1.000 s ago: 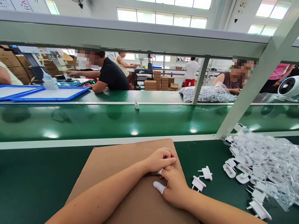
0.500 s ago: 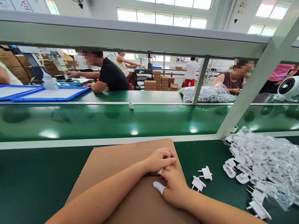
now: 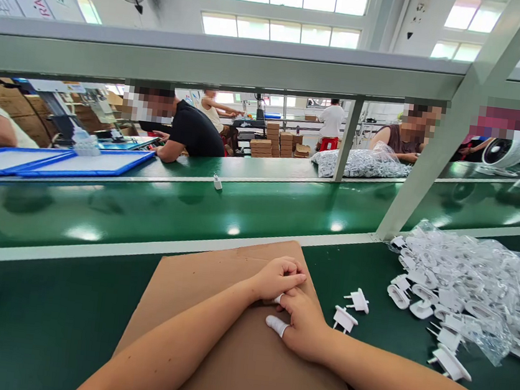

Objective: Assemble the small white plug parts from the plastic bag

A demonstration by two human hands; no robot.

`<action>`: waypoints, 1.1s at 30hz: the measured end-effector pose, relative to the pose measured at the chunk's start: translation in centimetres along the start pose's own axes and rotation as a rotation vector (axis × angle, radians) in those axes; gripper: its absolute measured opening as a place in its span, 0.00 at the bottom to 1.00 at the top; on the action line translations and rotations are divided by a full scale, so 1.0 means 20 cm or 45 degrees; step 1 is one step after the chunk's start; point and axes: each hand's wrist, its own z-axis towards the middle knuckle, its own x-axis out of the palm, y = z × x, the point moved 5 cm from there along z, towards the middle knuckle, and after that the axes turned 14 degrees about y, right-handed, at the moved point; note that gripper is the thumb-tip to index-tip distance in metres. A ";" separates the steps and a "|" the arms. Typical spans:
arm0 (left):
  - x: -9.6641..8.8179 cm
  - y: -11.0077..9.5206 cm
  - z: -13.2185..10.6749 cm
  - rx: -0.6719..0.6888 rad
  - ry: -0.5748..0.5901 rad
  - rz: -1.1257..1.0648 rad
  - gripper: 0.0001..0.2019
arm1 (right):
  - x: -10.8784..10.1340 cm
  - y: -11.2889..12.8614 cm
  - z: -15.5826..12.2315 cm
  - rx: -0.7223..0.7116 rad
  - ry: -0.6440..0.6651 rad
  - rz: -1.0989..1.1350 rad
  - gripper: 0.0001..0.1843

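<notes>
My left hand (image 3: 277, 277) and my right hand (image 3: 305, 325) rest together on a brown cardboard sheet (image 3: 240, 368). The left fingers are curled against the right fingers, and the two hands touch. White finger cots cover the right thumb and another fingertip. No object shows in either hand; the insides of the fingers are partly hidden. Just right of my hands, two white plug pieces with pins lie on the green table, a nearer plug piece (image 3: 345, 319) and a farther one (image 3: 359, 301).
A heap of white plug pieces (image 3: 455, 298), partly under clear plastic, lies at right. Beyond the table runs a green conveyor belt (image 3: 277, 206) carrying a small white charger (image 3: 217, 182). A slanted metal post (image 3: 434, 152) rises at right. Blue-edged trays (image 3: 98, 167) and co-workers are across.
The small white charger has moved left on the belt. Across the line, the co-worker in black has drawn an arm in, and the one in pink has bent lower. My hands stay still.
</notes>
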 end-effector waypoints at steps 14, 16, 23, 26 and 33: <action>0.00 0.00 0.00 0.002 -0.006 0.018 0.23 | 0.00 0.00 0.00 -0.009 -0.014 -0.006 0.08; 0.00 0.00 0.00 -0.004 -0.013 0.019 0.23 | 0.00 0.00 0.00 -0.007 -0.009 -0.006 0.08; 0.00 0.01 0.00 -0.012 -0.009 0.008 0.23 | 0.01 -0.01 0.00 0.008 -0.001 0.003 0.09; 0.00 0.01 0.00 -0.021 -0.013 0.007 0.23 | 0.00 -0.01 0.00 -0.001 -0.007 0.012 0.08; 0.00 -0.01 0.00 -0.014 -0.012 0.001 0.23 | 0.00 0.00 0.00 -0.028 -0.022 0.021 0.07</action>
